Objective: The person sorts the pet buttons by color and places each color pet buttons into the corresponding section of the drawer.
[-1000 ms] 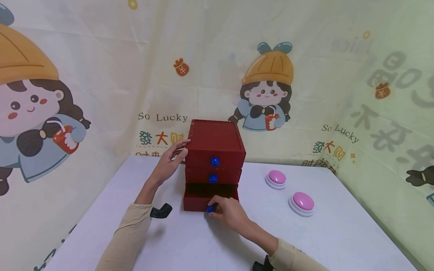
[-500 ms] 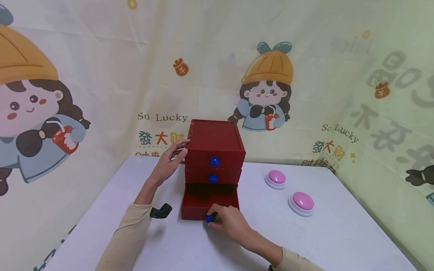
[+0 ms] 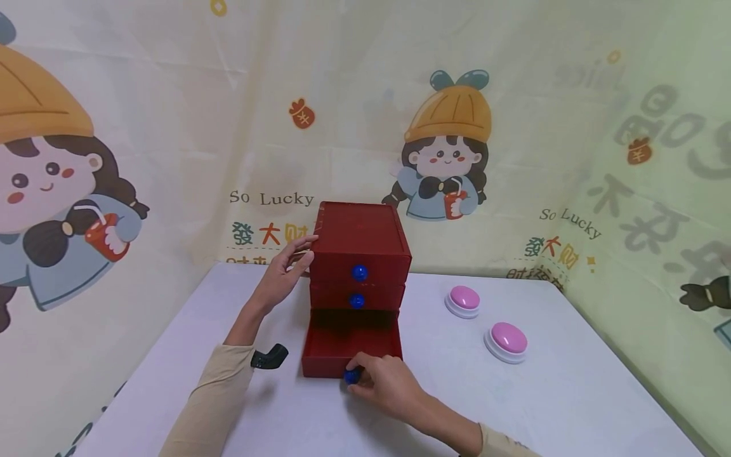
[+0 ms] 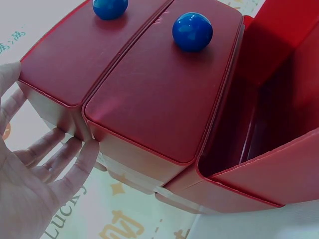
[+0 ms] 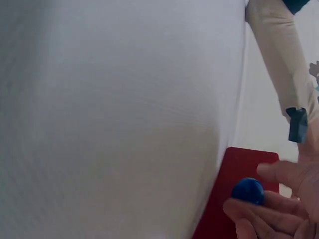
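Observation:
A red chest of drawers (image 3: 360, 228) stands on the table, with round blue knobs on its drawers. Its bottom drawer (image 3: 320, 367) is pulled out, and the part of its inside that shows holds nothing. My right hand (image 3: 394, 387) has thumb and fingers around that drawer's blue knob (image 5: 247, 190); the right wrist view shows the thumb to one side of it and the fingers to the other. My left hand (image 3: 282, 273) rests against the chest's left side. In the left wrist view its fingers (image 4: 57, 154) lie fairly straight along the side of the upper drawers.
Two pink push buttons with white bases, one farther back (image 3: 464, 301) and one nearer (image 3: 506, 342), stand right of the chest on the white table (image 3: 571, 393). A printed cloth (image 3: 354, 152) hangs behind. A black strap piece (image 3: 270, 357) juts from my left sleeve.
The bottom drawer has slid farther out toward me, with my right hand drawing back on its knob. My left hand has stayed at the chest's side.

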A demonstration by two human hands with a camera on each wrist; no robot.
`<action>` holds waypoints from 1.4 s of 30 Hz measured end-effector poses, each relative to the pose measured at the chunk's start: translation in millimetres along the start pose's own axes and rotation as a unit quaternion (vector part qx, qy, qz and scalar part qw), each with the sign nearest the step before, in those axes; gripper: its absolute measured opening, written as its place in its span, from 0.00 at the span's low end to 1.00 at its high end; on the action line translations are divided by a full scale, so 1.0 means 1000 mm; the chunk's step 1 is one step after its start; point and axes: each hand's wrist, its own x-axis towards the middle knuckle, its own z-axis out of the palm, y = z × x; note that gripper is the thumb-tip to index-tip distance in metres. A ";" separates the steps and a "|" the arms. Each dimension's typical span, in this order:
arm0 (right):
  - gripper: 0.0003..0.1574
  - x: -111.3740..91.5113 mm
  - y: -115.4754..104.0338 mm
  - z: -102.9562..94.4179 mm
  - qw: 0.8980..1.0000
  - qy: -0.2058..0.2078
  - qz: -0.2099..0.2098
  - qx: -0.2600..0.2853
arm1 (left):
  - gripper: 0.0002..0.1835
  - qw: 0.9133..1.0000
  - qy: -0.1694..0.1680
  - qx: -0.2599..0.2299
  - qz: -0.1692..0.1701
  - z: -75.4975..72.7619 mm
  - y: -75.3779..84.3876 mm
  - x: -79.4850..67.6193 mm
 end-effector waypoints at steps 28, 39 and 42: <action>0.22 -0.034 0.031 -0.038 0.993 0.115 -0.028 -0.012 | 0.26 1.000 -0.002 0.000 0.001 0.001 0.003 0.000; 0.23 -0.044 0.053 -0.048 0.986 0.167 -0.007 0.012 | 0.26 1.000 0.000 -0.001 0.005 0.001 0.002 -0.001; 0.22 -0.045 0.058 -0.051 0.983 0.186 -0.005 0.008 | 0.26 1.000 0.000 0.002 0.008 0.001 0.002 -0.001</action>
